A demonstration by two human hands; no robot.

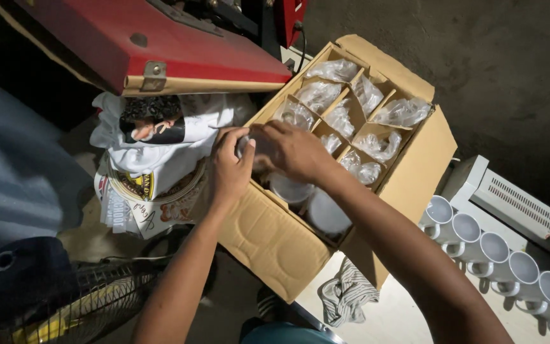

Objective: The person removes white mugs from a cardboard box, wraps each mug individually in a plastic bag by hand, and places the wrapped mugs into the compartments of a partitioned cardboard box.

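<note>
An open cardboard box (268,239) with card dividers holds white mugs (327,213), several in clear plastic bags (402,111). Both hands meet over its near left corner. My left hand (229,167) and my right hand (291,150) together grip a small pale object (243,145), mostly hidden by the fingers; it looks like a wrapped mug, though I cannot tell for sure. Two unwrapped mugs sit in the cells just below the hands.
A row of white mugs (494,248) stands at the right beside a white appliance (510,200). A red heat press (154,44) overhangs a stack of printed white shirts (154,165). A fan grille (77,306) sits lower left, a striped cloth (348,293) below the box.
</note>
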